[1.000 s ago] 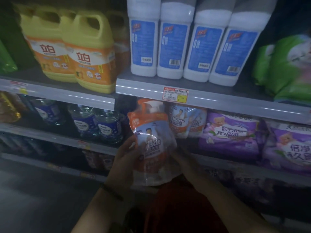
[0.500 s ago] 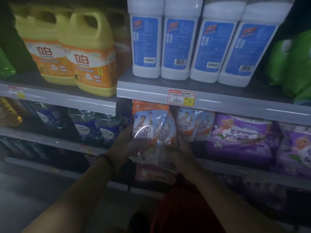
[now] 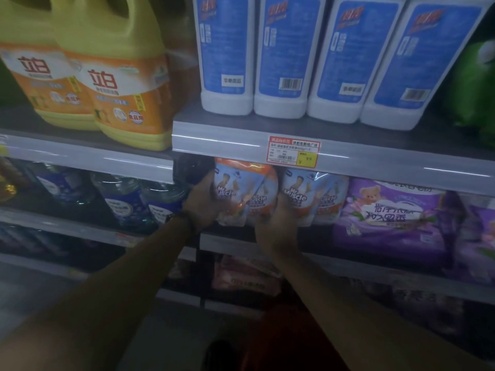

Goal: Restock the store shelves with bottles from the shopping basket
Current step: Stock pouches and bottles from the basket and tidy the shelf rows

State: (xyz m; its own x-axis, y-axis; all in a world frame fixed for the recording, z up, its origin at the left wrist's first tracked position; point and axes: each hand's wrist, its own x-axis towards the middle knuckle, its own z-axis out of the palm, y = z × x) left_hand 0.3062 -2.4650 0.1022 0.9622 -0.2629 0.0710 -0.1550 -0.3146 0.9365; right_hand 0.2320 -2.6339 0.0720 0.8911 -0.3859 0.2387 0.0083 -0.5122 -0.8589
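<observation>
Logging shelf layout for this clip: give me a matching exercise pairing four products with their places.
Things: 1 yellow plastic jugs with orange labels; 2 white plastic bottles with blue labels; 3 purple soft packs showing a teddy bear; 4 orange-and-blue Mr Muscle refill pouch.
Places: A held by left hand and right hand; B upper shelf, left; C lower shelf, right; D above the price tag.
Pairs: 1-B; 2-D; 3-C; 4-A.
</observation>
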